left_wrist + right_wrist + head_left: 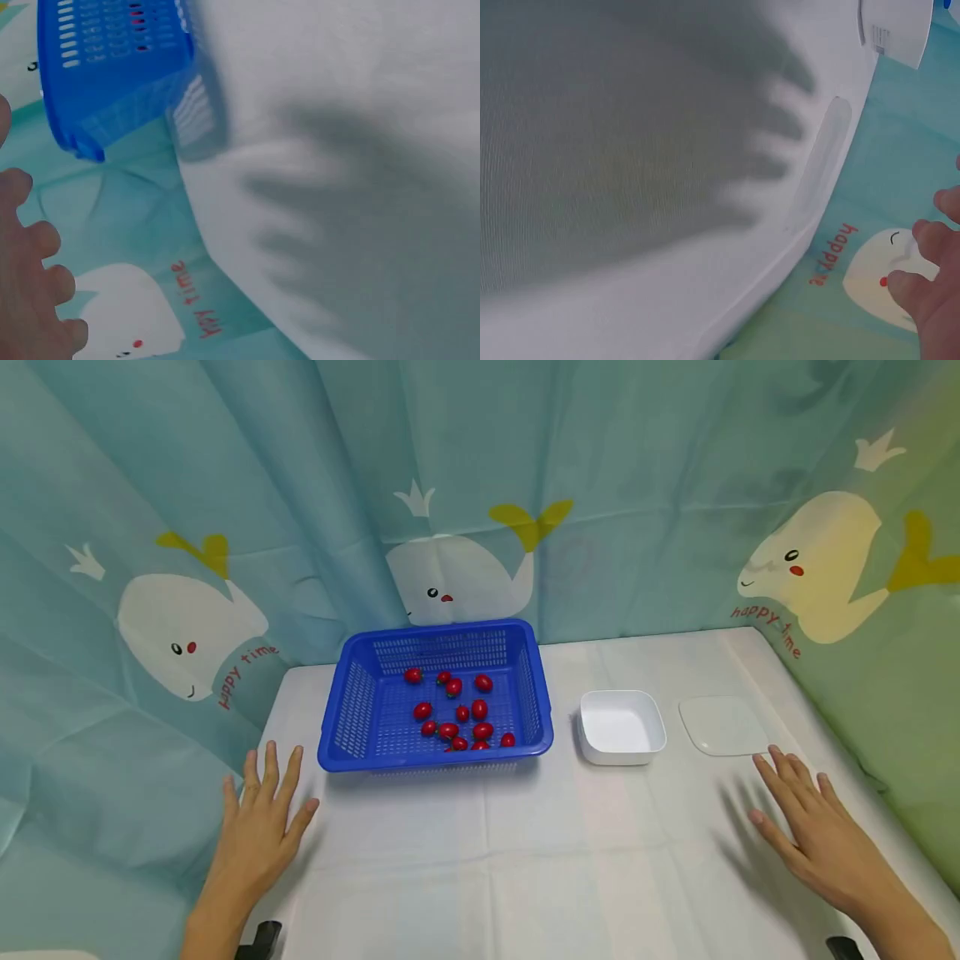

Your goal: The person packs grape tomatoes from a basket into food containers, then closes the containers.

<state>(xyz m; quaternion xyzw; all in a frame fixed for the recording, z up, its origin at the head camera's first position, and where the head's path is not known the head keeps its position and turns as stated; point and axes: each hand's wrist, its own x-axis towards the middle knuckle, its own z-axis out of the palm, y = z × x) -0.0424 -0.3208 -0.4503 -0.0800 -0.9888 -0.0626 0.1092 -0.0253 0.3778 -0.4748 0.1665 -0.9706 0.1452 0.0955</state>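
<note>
My left hand (258,835) hovers over the table's left edge with its fingers spread, nothing in it. Its fingers (56,285) also show at the left of the left wrist view. Nearest to it is a blue plastic basket (435,762) holding several small red cherry tomatoes (447,731). On the right my right hand (821,831) hangs above the cloth, fingers extended and holding nothing, with its shadow beside it. Just beyond its fingertips lies a flat translucent lid (722,725). Between lid and basket stands a white square container (621,728), its inside bare.
A white cloth (540,860) covers the table. Blue-green curtains (622,485) printed with whales hang behind and along both sides, close to the table's edges. Dark strap ends (262,937) show near the left wrist.
</note>
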